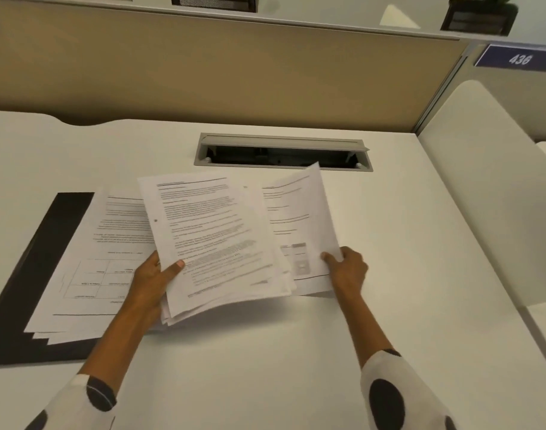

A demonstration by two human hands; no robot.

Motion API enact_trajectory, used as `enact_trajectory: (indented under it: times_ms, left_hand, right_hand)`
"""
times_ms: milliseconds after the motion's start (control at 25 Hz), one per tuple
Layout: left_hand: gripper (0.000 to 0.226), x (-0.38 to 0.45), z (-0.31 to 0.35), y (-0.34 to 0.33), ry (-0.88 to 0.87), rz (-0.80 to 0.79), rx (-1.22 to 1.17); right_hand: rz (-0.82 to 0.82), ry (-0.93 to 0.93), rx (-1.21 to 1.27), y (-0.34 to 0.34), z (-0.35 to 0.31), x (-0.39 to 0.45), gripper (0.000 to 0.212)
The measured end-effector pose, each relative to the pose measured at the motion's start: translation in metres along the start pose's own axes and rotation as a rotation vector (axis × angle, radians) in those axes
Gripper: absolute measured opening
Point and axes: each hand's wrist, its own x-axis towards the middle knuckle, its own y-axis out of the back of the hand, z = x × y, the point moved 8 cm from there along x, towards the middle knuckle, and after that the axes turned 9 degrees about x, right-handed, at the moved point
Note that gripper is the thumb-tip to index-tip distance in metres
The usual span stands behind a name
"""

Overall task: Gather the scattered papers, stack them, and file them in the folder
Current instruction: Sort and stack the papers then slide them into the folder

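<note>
A loose stack of printed papers (216,240) is held above the white desk, fanned and uneven. My left hand (155,279) grips its lower left corner, thumb on top. My right hand (347,268) pinches the lower right edge of one sheet (299,225) that sticks out to the right of the stack. A black folder (29,274) lies open on the left of the desk. Several more sheets (95,262) rest on it, text upside down, slightly staggered.
A grey cable tray (284,153) with its lid raised is set into the desk just behind the papers. A tan partition (222,76) stands at the back. A white side divider (489,187) rises on the right.
</note>
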Motion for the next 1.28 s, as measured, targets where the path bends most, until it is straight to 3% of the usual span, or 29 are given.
enact_trajectory:
  times_ms: [160, 240, 360, 600, 680, 800, 1040, 1080, 1160, 1280]
  left_hand:
    - [0.059, -0.007, -0.005, -0.029, -0.051, -0.065, 0.077]
    - [0.069, -0.010, -0.004, -0.043, -0.104, -0.097, 0.106]
    - [0.073, -0.012, -0.006, -0.058, -0.123, -0.119, 0.162]
    - [0.063, -0.015, -0.007, -0.075, -0.133, -0.102, 0.183]
    - [0.049, -0.017, -0.011, -0.076, -0.051, -0.053, 0.134]
    - [0.056, -0.016, -0.020, -0.075, 0.111, 0.020, 0.123]
    - [0.038, -0.020, -0.014, -0.080, 0.085, -0.043, 0.114]
    - [0.038, -0.022, -0.013, -0.079, 0.070, -0.042, 0.103]
    - [0.039, -0.027, -0.005, -0.078, 0.011, -0.031, 0.101]
    - [0.035, -0.035, 0.019, -0.079, -0.093, -0.055, 0.058]
  right_hand:
    - [0.308, -0.040, 0.162, 0.078, 0.026, 0.028, 0.030]
    - [0.338, -0.088, 0.352, 0.102, 0.040, 0.038, 0.030]
    - [0.166, -0.090, 0.575, 0.097, 0.040, 0.036, 0.016]
    - [-0.202, 0.129, 0.168, 0.019, 0.018, -0.022, 0.015]
    - [-0.237, 0.186, 0.070, 0.001, 0.015, -0.032, 0.018]
    - [-0.248, 0.223, -0.003, -0.013, 0.010, -0.036, 0.015]
    - [-0.163, 0.275, -0.249, -0.014, 0.009, -0.030, 0.027]
    - [-0.129, 0.275, -0.204, -0.008, 0.008, -0.025, 0.028]
    - [-0.128, 0.216, -0.010, 0.004, 0.003, -0.011, 0.051]
    - [-0.411, 0.078, 0.424, 0.001, -0.024, 0.001, 0.062]
